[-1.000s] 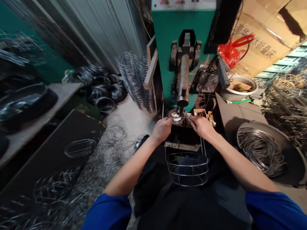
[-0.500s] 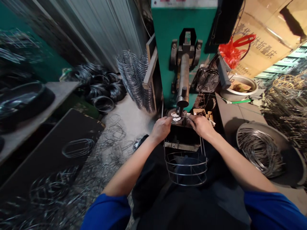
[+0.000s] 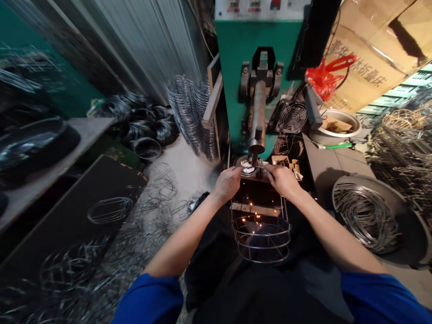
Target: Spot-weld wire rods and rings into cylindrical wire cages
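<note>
A wire basket (image 3: pixel 263 247) hangs below my hands, its curved rings toward my lap and its long side wires running up to the machine. My left hand (image 3: pixel 227 183) is closed on the basket's upper wire at the left. On the other side my right hand (image 3: pixel 283 180) pinches the wire's right part. Between them the wire lies under the tip of the spot welder's electrode arm (image 3: pixel 258 117). Orange sparks (image 3: pixel 254 216) scatter over the basket. The exact contact point is too small to make out.
The green machine body (image 3: pixel 232 40) stands straight ahead. To the right sits a round basin (image 3: pixel 413 238) with bent wires. Stacked wire rings (image 3: pixel 191 117) stand left of the machine. Loose wire pieces (image 3: pixel 148 238) litter the floor at left. A metal bowl (image 3: pixel 351 117) sits at back right.
Sparks have appeared below the electrode, falling over the basket. Both hands keep their grip in nearly the same place. The camera view has tilted slightly upward.
</note>
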A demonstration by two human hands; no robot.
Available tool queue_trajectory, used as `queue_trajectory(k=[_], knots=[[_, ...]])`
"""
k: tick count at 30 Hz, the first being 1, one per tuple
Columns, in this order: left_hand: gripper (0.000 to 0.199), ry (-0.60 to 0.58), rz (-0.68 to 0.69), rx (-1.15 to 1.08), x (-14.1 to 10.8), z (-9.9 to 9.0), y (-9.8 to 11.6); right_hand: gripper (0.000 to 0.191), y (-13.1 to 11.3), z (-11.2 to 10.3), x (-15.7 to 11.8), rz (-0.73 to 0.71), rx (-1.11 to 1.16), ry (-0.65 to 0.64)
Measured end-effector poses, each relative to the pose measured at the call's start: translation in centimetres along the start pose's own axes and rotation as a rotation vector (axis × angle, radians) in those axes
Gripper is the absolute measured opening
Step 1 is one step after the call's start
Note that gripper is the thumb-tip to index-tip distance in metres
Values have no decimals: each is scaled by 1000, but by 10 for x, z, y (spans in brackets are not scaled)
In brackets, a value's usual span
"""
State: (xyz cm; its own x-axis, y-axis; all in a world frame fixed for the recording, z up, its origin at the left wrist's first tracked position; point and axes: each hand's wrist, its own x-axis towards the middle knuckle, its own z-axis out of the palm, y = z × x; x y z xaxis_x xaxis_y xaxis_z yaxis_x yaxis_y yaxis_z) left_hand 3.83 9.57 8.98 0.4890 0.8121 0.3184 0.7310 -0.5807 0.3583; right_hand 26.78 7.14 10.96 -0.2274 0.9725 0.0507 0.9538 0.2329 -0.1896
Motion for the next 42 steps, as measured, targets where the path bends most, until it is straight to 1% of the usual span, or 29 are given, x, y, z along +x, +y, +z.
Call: queue_trajectory(k=[7,11,13,16,18,20,21,22,24,26,27,28,29,30,31,32,33,34,35,36,37,38,39,40,42], knots=[[26,-21,-38,5,0,0,1,35,2,2,0,-15,55,17],[25,-7,-42,-9,-1,0,1,34,2,2,1,-15,76,13],[25,-2,-43,-11,0,0,2,33,2,1,1,-16,105,33],[24,9,-64,-36,3,0,4,31,5,1,-2,18,237,63],[23,36,-80,-101,2,1,2,32,8,2,-10,74,389,34],[22,80,-108,-260,-7,3,-3,36,11,1,-22,107,531,14],[25,104,-148,-381,-16,4,-4,38,12,0,-30,105,577,38],[32,118,-210,-526,-28,6,-5,40,12,-3,-38,94,597,92],[56,111,-398,-849,-62,10,-2,39,11,-11,-55,71,574,263],[72,16,-592,-1159,-99,18,8,38,6,-21,-70,71,525,409],[79,-75,-655,-1306,-115,23,16,38,3,-26,-76,81,503,458],[83,-172,-690,-1435,-128,28,26,38,0,-30,-83,94,487,495],[82,-235,-721,-1535,-138,34,36,39,-2,-34,-89,104,478,519],[79,-267,-752,-1612,-143,39,46,40,-2,-36,-95,107,474,533],[73,-253,-789,-1662,-144,43,55,40,2,-36,-103,106,472,535],[66,-203,-830,-1687,-143,47,62,41,10,-34,-113,113,467,521],[60,-137,-869,-1693,-141,49,66,43,23,-28,-127,139,454,496],[56,-79,-900,-1688,-137,51,68,45,42,-21,-145,196,425,471],[55,-34,-922,-1675,-134,53,69,47,64,-11,-168,289,376,435],[56,0,-940,-1657,-132,54,67,45,87,0,-197,418,305,410],[58,31,-959,-1633,-131,55,64,42,111,13,-230,587,214,385],[60,59,-983,-1604,-130,56,62,40,131,26,-265,778,113,290],[63,91,-1005,-1573,-131,57,59,36,147,39,-299,952,20,145],[64,121,-1019,-1542,-132,58,58,30,158,53,-332,1023,-8,80],[66,165,-1006,-1479,-135,59,60,23,166,80,-384,1104,-34,8]])
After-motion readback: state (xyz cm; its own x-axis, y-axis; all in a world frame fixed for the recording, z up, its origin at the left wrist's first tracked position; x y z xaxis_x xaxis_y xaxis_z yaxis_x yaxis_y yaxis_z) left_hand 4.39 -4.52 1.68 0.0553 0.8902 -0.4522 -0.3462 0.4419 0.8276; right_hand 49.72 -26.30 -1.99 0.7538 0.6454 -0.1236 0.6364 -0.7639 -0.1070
